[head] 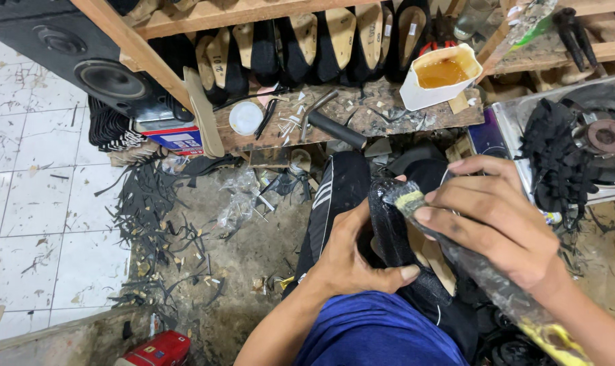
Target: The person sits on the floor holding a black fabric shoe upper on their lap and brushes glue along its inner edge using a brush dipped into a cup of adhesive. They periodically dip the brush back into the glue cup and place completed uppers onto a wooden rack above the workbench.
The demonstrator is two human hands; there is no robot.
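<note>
My left hand [358, 254] grips a black shoe upper [388, 224] on a last, held over my lap. My right hand [494, 217] is closed around a glue brush [407, 198] with a dirty, yellow-stained handle; the bristle tip touches the top edge of the black shoe. The brush handle runs down past my wrist to the lower right. A white cut-open container of amber glue [439, 74] stands on the low wooden bench [361, 118] in front of me.
Black shoes on wooden lasts [321, 44] line the shelf behind the bench. A hammer [331, 125], a white lid [246, 117] and scraps lie on the bench. A speaker [84, 61] stands at left, a gas stove [592, 135] at right. Black offcuts [158, 217] litter the floor.
</note>
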